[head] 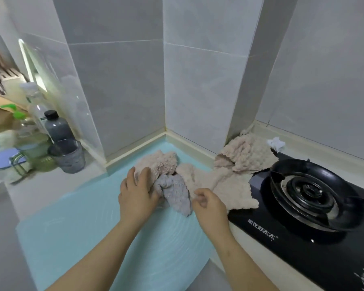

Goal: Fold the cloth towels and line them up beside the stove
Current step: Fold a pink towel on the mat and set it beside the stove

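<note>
Several fluffy cloth towels lie crumpled on a light blue mat point(105, 232). A grey towel point(177, 192) sits in front, bunched between my hands. My left hand point(137, 190) grips its left end and also rests on a beige towel point(160, 162) behind it. My right hand point(208, 203) hovers at the grey towel's right edge with fingers loosely curled; I cannot tell whether it pinches cloth. Another beige towel point(235, 190) spreads flat to the right, and a further one point(246, 156) is heaped against the wall beside the black stove point(303, 223).
The burner point(309, 192) stands at the right. A crumpled white tissue point(276, 143) lies behind it. At the left are a grey cup point(68, 156), a dark bottle point(56, 127), a clear bottle point(35, 103) and a purple board point(3, 158). Tiled walls close the back corner.
</note>
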